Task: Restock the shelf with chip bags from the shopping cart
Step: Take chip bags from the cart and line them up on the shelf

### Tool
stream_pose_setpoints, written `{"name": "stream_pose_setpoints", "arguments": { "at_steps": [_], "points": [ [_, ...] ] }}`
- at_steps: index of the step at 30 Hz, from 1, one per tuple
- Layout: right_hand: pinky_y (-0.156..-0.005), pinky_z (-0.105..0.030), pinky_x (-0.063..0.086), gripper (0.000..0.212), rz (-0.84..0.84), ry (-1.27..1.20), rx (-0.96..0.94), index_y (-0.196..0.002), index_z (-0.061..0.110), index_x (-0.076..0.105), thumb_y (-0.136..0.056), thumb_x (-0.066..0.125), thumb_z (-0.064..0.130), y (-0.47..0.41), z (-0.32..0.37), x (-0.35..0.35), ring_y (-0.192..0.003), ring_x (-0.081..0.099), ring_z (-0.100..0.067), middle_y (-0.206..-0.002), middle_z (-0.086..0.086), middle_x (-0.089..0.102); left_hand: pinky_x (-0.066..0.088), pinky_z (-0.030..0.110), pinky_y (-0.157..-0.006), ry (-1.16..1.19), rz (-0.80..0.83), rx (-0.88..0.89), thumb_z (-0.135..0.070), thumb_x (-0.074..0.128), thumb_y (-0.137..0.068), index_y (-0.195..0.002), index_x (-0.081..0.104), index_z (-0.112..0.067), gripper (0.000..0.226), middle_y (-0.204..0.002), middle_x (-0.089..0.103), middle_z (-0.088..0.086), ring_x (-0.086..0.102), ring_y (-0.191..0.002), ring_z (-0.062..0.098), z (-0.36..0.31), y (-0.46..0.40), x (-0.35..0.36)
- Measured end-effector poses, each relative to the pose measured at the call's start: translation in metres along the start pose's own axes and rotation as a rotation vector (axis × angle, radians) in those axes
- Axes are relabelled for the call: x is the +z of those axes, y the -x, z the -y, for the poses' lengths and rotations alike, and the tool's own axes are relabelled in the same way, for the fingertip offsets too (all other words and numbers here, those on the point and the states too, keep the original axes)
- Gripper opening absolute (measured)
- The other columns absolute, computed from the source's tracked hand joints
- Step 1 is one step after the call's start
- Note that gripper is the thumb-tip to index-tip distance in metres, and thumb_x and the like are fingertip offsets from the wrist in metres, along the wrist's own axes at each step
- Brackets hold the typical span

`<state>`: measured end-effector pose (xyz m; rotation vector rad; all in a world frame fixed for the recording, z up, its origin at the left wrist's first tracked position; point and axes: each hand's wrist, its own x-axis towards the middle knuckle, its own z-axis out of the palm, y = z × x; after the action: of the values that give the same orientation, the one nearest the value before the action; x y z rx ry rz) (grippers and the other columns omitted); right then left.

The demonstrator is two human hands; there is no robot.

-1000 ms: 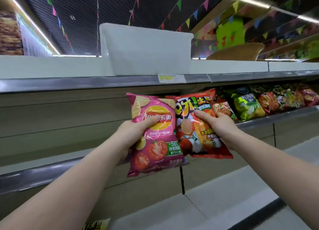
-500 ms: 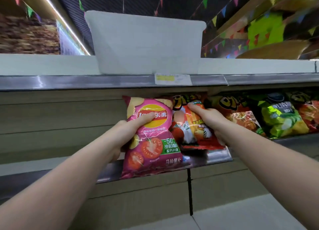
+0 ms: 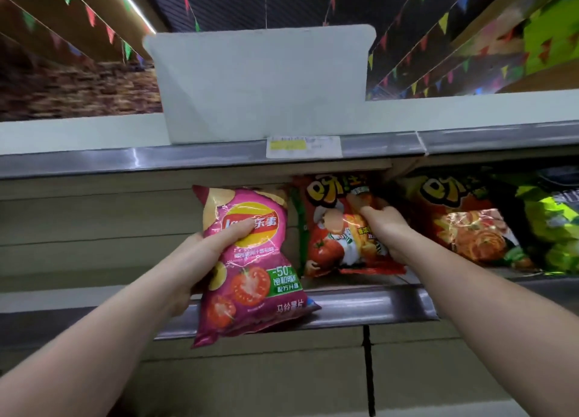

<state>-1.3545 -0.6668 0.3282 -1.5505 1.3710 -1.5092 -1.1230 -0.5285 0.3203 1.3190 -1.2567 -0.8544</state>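
Chip bags: my right hand (image 3: 387,228) grips the red bag (image 3: 338,228) on the shelf (image 3: 360,304); my left hand (image 3: 216,244) should seat its pink bag (image 3: 250,266) at nine o'clock.

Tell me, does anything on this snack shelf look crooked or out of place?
Only the pink tomato chip bag: the left hand holds it tilted, its bottom hanging over the shelf's metal front rail, not yet on the shelf. The right hand grips the red snack bag, which stands upright on the shelf. Nothing looks spilled or torn.
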Motion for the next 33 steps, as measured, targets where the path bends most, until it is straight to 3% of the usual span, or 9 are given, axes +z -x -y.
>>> {"name": "stream_pose_setpoints", "arguments": {
  "at_steps": [4, 12, 15, 18, 22, 25, 28, 30, 33],
  "points": [
    [-0.085, -0.034, 0.046, 0.066, 0.106, -0.026, -0.024, -0.13, 0.008, 0.046, -0.083, 0.059, 0.052, 0.01, -0.009, -0.006, -0.1, 0.058, -0.028, -0.118, -0.014, 0.06, 0.055, 0.034, -0.064, 0.005, 0.002, 0.005, -0.051, 0.072, -0.054, -0.102, 0.062, -0.014, 0.062, -0.078, 0.075, 0.008, 0.072, -0.062, 0.023, 0.0, -0.006, 0.002],
    [-0.102, -0.046, 0.043, 0.087, 0.132, -0.028, -0.02, -0.139, 0.01, 0.037, -0.077, 0.051, 0.069, 0.022, -0.016, -0.006, -0.112, 0.057, -0.031, -0.125, -0.014, 0.057, 0.056, 0.035, -0.069, 0.028, 0.051, 0.003, -0.053, 0.073, -0.05, -0.106, 0.062, -0.013, 0.07, -0.08, 0.075, 0.008, 0.071, -0.066, 0.023, 0.001, -0.023, 0.004],
    [-0.108, -0.042, 0.033, 0.075, -0.063, 0.183, -0.143, -0.144, 0.008, 0.03, -0.089, 0.042, 0.059, 0.03, -0.007, -0.005, -0.129, 0.041, -0.033, -0.141, -0.017, 0.043, 0.055, 0.033, -0.065, 0.031, 0.077, 0.004, -0.052, 0.073, -0.058, -0.107, 0.062, -0.013, 0.063, -0.077, 0.075, 0.006, 0.071, -0.063, 0.021, 0.001, -0.03, 0.001],
    [-0.103, -0.034, 0.031, 0.053, -0.306, 0.374, -0.512, -0.137, 0.009, 0.042, -0.092, 0.053, 0.035, 0.058, 0.013, 0.003, -0.127, 0.041, -0.026, -0.136, -0.013, 0.047, 0.055, 0.033, -0.064, 0.027, 0.079, 0.013, -0.053, 0.073, -0.066, -0.107, 0.062, -0.014, 0.058, -0.076, 0.075, 0.006, 0.071, -0.064, 0.02, -0.002, -0.037, -0.005],
    [-0.086, -0.02, 0.038, 0.03, -0.083, 0.318, -0.706, -0.117, 0.017, 0.062, -0.088, 0.059, 0.024, 0.095, 0.04, 0.041, -0.104, 0.057, -0.015, -0.109, 0.0, 0.065, 0.056, 0.035, -0.067, 0.02, 0.064, 0.007, -0.054, 0.074, -0.064, -0.104, 0.061, -0.014, 0.057, -0.075, 0.074, 0.005, 0.07, -0.067, 0.021, -0.004, -0.047, -0.016],
    [-0.077, -0.019, 0.046, 0.038, 0.118, 0.382, -0.577, -0.128, 0.023, 0.052, -0.093, 0.051, 0.037, 0.101, 0.047, 0.07, -0.099, 0.057, -0.013, -0.118, 0.002, 0.062, 0.054, 0.03, -0.057, -0.006, 0.063, -0.007, -0.053, 0.072, -0.069, -0.096, 0.06, -0.014, 0.049, -0.076, 0.072, 0.006, 0.069, -0.065, 0.02, -0.004, -0.053, -0.023],
    [-0.067, -0.012, 0.046, 0.046, 0.295, 0.161, -0.289, -0.138, 0.027, 0.039, -0.094, 0.046, 0.042, 0.096, 0.045, 0.094, -0.09, 0.057, -0.01, -0.124, 0.001, 0.057, 0.052, 0.026, -0.049, -0.026, 0.069, -0.045, -0.056, 0.068, -0.072, -0.095, 0.059, -0.014, 0.048, -0.074, 0.07, 0.006, 0.066, -0.059, 0.019, 0.0, -0.062, -0.032],
    [-0.064, -0.018, 0.053, 0.05, 0.379, -0.032, -0.147, -0.138, 0.023, 0.038, -0.092, 0.052, 0.038, 0.093, 0.044, 0.107, -0.082, 0.062, -0.011, -0.113, -0.003, 0.059, 0.05, 0.025, -0.049, -0.022, 0.082, -0.069, -0.056, 0.066, -0.075, -0.096, 0.059, -0.014, 0.048, -0.072, 0.069, 0.005, 0.065, -0.058, 0.018, 0.004, -0.069, -0.039],
    [-0.057, -0.021, 0.054, 0.049, 0.367, -0.048, -0.023, -0.133, 0.016, 0.04, -0.091, 0.056, 0.035, 0.081, 0.044, 0.122, -0.074, 0.063, -0.014, -0.1, -0.005, 0.061, 0.05, 0.025, -0.046, 0.008, 0.06, -0.066, -0.048, 0.063, -0.083, -0.092, 0.056, -0.012, 0.038, -0.063, 0.067, 0.006, 0.064, -0.052, 0.018, 0.008, -0.083, -0.043]
  ]
}}
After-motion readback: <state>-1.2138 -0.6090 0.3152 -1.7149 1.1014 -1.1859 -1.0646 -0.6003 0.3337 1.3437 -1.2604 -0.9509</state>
